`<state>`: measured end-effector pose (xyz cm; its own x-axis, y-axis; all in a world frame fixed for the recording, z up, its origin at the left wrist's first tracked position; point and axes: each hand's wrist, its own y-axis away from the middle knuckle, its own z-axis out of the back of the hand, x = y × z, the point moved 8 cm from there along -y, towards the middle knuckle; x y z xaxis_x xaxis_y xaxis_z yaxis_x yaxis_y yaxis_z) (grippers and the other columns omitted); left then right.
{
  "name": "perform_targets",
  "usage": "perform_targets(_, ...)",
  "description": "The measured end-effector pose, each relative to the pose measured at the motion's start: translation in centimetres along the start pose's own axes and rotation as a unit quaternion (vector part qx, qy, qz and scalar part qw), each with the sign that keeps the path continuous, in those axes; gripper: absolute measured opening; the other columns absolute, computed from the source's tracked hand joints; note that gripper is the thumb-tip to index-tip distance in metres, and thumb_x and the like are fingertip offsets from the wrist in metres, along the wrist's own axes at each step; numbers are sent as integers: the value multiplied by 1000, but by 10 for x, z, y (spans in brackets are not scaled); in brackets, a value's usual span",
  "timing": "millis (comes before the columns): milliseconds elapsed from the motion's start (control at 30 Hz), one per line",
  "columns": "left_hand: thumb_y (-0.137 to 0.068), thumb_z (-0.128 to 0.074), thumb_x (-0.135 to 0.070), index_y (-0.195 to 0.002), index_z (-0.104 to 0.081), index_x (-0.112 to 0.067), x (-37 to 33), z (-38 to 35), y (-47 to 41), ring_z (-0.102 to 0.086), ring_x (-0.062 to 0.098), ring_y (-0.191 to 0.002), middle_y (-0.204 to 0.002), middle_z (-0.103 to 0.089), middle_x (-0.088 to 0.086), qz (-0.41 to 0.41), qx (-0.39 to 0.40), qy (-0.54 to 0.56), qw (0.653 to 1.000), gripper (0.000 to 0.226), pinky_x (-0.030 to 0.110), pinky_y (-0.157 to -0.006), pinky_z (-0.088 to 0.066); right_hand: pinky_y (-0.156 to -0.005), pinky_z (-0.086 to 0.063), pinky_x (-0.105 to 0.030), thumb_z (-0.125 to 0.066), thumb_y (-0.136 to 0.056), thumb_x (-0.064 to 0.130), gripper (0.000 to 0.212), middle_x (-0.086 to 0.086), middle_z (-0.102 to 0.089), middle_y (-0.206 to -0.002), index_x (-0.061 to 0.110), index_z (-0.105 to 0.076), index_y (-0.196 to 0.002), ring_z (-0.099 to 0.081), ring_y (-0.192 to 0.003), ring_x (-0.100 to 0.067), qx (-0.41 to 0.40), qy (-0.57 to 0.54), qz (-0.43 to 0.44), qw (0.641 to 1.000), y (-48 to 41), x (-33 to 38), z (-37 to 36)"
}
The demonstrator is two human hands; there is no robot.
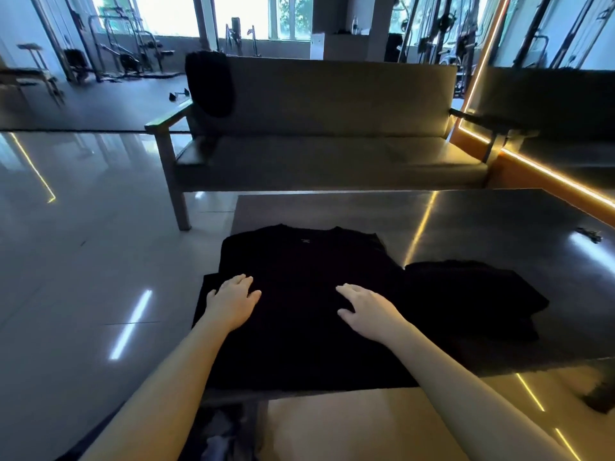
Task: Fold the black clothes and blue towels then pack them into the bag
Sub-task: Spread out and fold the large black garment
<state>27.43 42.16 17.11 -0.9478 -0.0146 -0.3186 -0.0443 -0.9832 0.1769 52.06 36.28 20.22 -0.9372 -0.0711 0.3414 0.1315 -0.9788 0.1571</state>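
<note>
— Dark and glossy, what is seen across the near half of the scene?

— A surface (482, 221) is seen there, with light streaks reflected on it. Beyond its far edge a long padded sofa (316, 128) is set, and a black cloth (209, 83) is draped over the left end of its backrest.

— And on the surface itself?

— A black shirt (299, 261) is spread flat at the near left corner, collar turned to the far side, its left edge hung slightly over the surface's left side. Just to the right, a second black garment (472, 301) is laid in a looser, rumpled heap, touching or overlapping the shirt; which cannot be told in the dim light.

— How are the hands placed?

— The left hand (233, 301) is pressed flat on the shirt's left part, fingers spread and nothing gripped. The right hand (369, 307) is laid open, palm down, near the shirt's middle, likewise gripping nothing.

— Anything smaller?

— A small dark object (590, 234) is seen near the surface's right edge; it is too small to be identified.
</note>
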Motion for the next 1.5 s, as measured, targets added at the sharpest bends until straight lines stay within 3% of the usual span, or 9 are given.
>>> perform_targets(267, -100, -35, -42, -152, -17, -20, 66, -13, 2, -14, 20, -146, -160, -8, -5, 36, 54, 89, 994, 59, 49, -116, -18, -118, -19, -34, -45, -99, 34, 54, 4, -22, -157, 22, -28, -149, -21, -144, -15, 26, 17, 68, 997, -24, 81, -36)
perform_targets(533, -99, -44, -34, -149, -28, -21, 86, -16, -18, -26, 17, -141, -157, -20, -5, 10, -4, 183, 983, 55, 38, -115, -25, -119, -16, -37, -44, -98, 36, 55, 4, -23, -157, 23, -28, -149, -17, -145, -15, 34, 21, 112, 993, -77, 135, -71)
perform_targets(633, -98, -44, -36, -147, -32, -18, 99, -19, -27, -40, 20, -132, -149, -33, -1, 23, -6, 269, 963, 54, 33, -108, -35, -119, -15, -38, -43, -99, 36, 53, 2, -24, -157, 22, -30, -149, -17, -145, -15, 47, 32, 122, 991, -91, 148, -85)
perform_targets(733, -89, -43, -49, -137, -46, -19, 118, -27, -44, -53, 20, -119, -139, -50, 6, 53, -4, 363, 930, 57, 41, -104, -43, -119, -15, -38, -44, -99, 36, 53, 2, -26, -156, 23, -31, -148, -17, -145, -16, 36, 43, 132, 990, -102, 154, -93)
perform_targets(867, -102, -40, -25, -140, -41, -5, 133, -28, -68, -47, 22, -125, -138, -48, 9, 93, -12, 427, 899, 43, 25, -101, -35, -118, -15, -37, -45, -98, 38, 52, 3, -27, -155, 23, -33, -147, -19, -144, -15, 17, 41, 149, 988, -126, 162, -90)
perform_targets(1067, -101, -42, -24, -144, -35, -5, 139, -25, -122, -42, 26, -132, -145, -43, 13, 109, -21, 443, 889, 48, 35, -109, -31, -118, -3, -33, -36, -99, 46, 55, 10, -15, -159, 30, -24, -150, -5, -146, -10, -3, 45, 150, 988, -156, 158, -102)
perform_targets(1300, -98, -42, -43, -146, -33, -17, 130, -39, -168, -39, 24, -133, -147, -39, 2, 105, 38, 510, 853, 55, 46, -111, -31, -118, 6, -31, -28, -100, 48, 55, 14, -4, -160, 34, -14, -151, 4, -146, -6, -22, 60, 164, 984, -157, 154, -109)
perform_targets(1400, -98, -35, -52, -137, -45, -18, 115, -48, -177, -49, 16, -117, -131, -51, -7, 92, 79, 558, 821, 53, 43, -106, -39, -116, 7, -30, -27, -100, 49, 55, 15, -3, -159, 35, -13, -151, 5, -146, -5, -17, 60, 162, 985, -157, 153, -110)
perform_targets(1500, -101, -34, -41, -133, -49, -11, 108, -51, -184, -54, 8, -87, -111, -57, 1, 91, 80, 569, 813, 47, 22, -77, -47, -116, 7, -29, -27, -99, 49, 55, 15, -3, -159, 36, -13, -151, 5, -146, -5, -16, 65, 159, 985, -159, 153, -111)
